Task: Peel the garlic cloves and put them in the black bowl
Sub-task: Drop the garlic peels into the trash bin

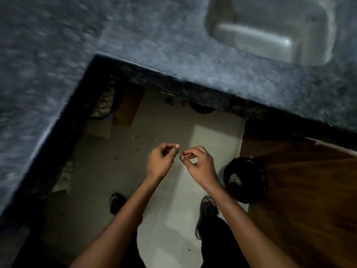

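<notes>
Both hands are held out over the floor, in front of the counter's inner corner. My left hand (161, 161) has its fingers curled in, with the thumb tip against the forefinger. My right hand (199, 163) is a finger's width to its right, thumb and forefinger closed into a small ring. The fingertips of the two hands almost meet. I see no garlic clove or peel in either pinch; anything there is too small to make out. No black bowl and no garlic are in view.
A dark speckled stone counter (173, 45) wraps around the left and far sides, with a steel sink (270, 29) set into it at the top right. A round bin with a black liner (246, 179) stands on the floor to the right, beside a wooden door (309, 200). My sandalled feet are below.
</notes>
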